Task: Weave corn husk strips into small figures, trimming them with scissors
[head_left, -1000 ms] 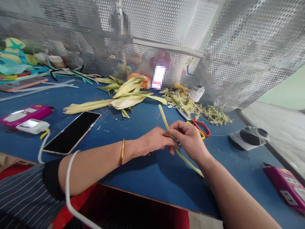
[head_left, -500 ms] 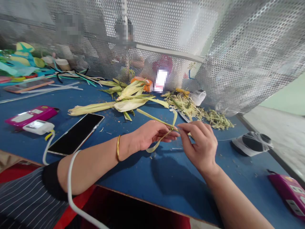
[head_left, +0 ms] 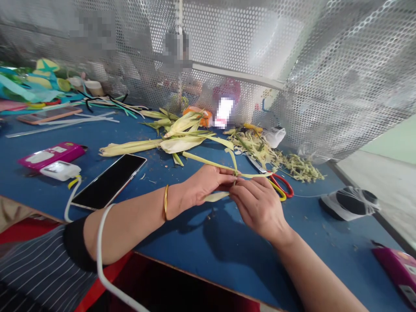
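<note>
My left hand (head_left: 209,184), with a gold bangle (head_left: 166,203) on its wrist, pinches narrow pale-green corn husk strips (head_left: 208,160) that cross at a small knot near the fingertips. My right hand (head_left: 258,203) is closed on the same strips from the right, its fingers touching those of the left. One strip end sticks up, others reach out to both sides, and a wider one hangs below. Just behind the right hand lie scissors (head_left: 286,186) with red and yellow handles. What exactly sits between the right fingertips is hidden.
Beyond my hands lie whole corn husks (head_left: 182,141) and a heap of shredded husk (head_left: 256,145). A black phone (head_left: 110,180) and a magenta power strip (head_left: 55,155) are at left. A thread runs to a wrapped black spool (head_left: 349,203) at right. Perforated sheeting (head_left: 234,47) stands behind.
My right hand has moved left and down to meet the left hand at the knot. My left fingers have closed more. The scissors' handles now show behind the right hand.
</note>
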Demonstrator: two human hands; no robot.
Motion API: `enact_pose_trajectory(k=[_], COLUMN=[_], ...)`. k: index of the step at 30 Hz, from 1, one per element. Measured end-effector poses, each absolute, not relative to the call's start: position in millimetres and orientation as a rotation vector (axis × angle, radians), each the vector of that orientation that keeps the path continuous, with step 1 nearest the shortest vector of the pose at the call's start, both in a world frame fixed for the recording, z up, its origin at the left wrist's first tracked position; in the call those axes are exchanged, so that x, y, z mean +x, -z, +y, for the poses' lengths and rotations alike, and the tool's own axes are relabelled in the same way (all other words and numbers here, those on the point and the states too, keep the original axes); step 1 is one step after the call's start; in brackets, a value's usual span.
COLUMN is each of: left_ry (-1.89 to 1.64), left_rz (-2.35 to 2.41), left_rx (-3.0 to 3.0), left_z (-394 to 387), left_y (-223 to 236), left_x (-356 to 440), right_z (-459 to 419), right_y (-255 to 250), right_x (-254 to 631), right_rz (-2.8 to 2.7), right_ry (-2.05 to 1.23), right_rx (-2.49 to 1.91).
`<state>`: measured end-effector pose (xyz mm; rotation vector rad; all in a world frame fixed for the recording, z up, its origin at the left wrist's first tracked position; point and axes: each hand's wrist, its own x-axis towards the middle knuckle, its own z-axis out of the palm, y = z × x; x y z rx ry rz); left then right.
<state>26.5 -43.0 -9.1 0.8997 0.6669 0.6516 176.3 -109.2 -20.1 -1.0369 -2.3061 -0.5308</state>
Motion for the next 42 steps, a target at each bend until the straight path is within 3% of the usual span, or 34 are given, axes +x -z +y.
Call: enact_pose_trajectory(k=[38, 42], left_ry=[-0.749, -0.737], left_rz=[0.761, 0.761], left_rx=[0.853, 0.843], left_z=[-44, -39], left_y=[10, 7], left_x=[27, 23], right_z=[-114, -109], right_y=[19, 23], right_x=[171, 177], right_rz=[-2.301, -1.908], right_ry=[0.331, 0.297], right_rx=[-0.899, -1.245])
